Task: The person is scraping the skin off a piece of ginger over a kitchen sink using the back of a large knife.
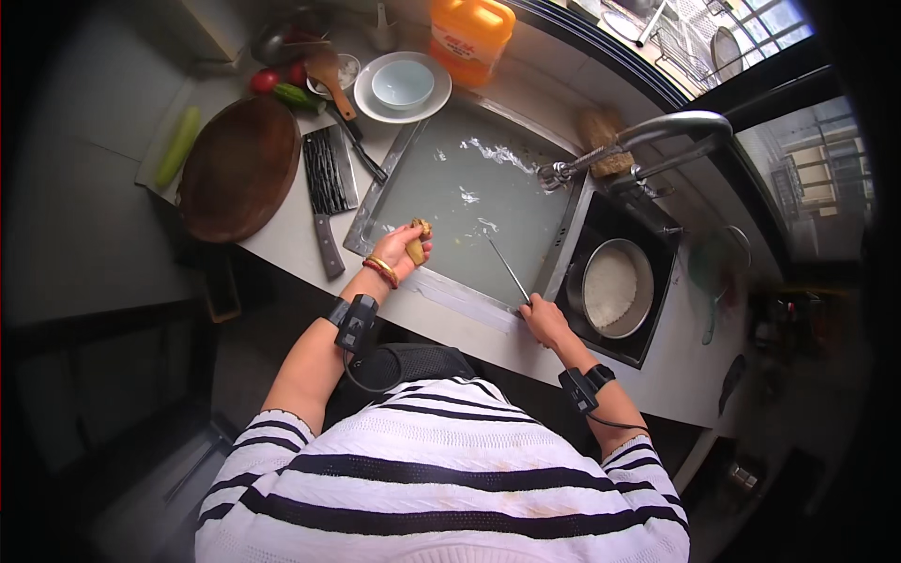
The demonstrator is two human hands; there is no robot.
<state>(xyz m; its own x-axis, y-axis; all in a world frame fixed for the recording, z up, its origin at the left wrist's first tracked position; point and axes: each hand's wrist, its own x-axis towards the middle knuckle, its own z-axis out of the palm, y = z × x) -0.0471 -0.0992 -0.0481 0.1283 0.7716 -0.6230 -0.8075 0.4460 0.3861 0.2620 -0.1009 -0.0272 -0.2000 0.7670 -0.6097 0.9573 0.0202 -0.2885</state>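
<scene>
My left hand (401, 250) grips a knobbly yellow-brown piece of ginger root (417, 252) above the near left rim of the sink. A thin metal tool (508, 269), perhaps a knife seen edge-on, is in my right hand (546, 320) near the sink's front right corner. The tool's tip points away from me over the sink, apart from the ginger. Below both hands is the large steel sink basin (563, 239), which appears to hold cloudy water with bright reflections.
A faucet (637, 137) arches over the right side. A pot of white rice (611, 287) stands in the smaller dark basin. To the left lie a cleaver (327, 236), round wooden board (239, 169), cucumber (299, 96) and tomato (264, 81). Behind stand a bowl (402, 83) and orange jug (471, 39).
</scene>
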